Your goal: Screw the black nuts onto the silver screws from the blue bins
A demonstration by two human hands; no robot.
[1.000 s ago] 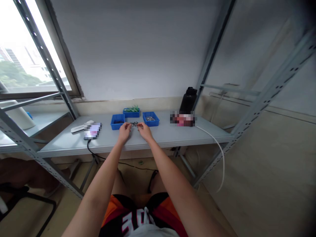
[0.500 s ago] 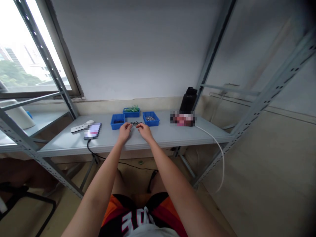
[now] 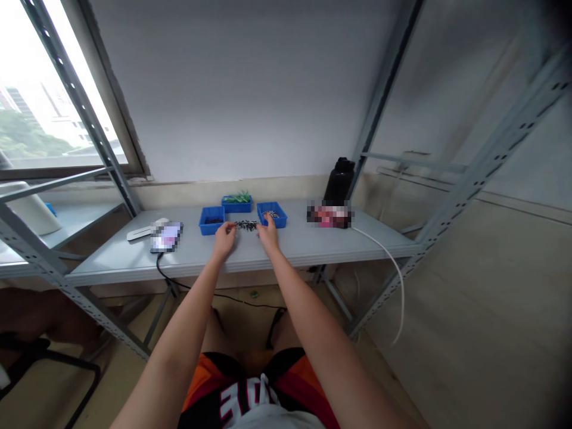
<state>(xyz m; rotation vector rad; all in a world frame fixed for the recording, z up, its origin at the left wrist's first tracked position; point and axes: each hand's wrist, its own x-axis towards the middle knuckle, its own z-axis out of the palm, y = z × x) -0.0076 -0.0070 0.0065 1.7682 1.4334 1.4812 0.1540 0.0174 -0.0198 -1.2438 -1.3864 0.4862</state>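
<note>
My left hand [image 3: 224, 239] is just in front of the left blue bin [image 3: 211, 229], its thumb and fingertips pinched together. Whatever is between them is too small to make out. My right hand [image 3: 268, 235] is at the near left corner of the right blue bin [image 3: 279, 223], fingers apart, one finger reaching over the rim. Inside that bin lie small silvery parts [image 3: 270, 214]. Between my hands, a loose pile of small black and silver pieces [image 3: 246, 225] lies on the tabletop. Dark small parts [image 3: 213, 220] fill the bottom of the left bin.
Behind stands a third blue bin [image 3: 237, 208] with green pieces [image 3: 239, 198]. On the left lie a phone [image 3: 167, 237] with a black cable and a white object [image 3: 145, 232]. A black bottle [image 3: 338, 183] and a blurred reddish item [image 3: 329, 215] with a white cable are at right.
My right hand has moved right, from the pile to the right bin, and its fingers have spread. The pile shows more fully. My left hand stays nearly in place, still pinched.
</note>
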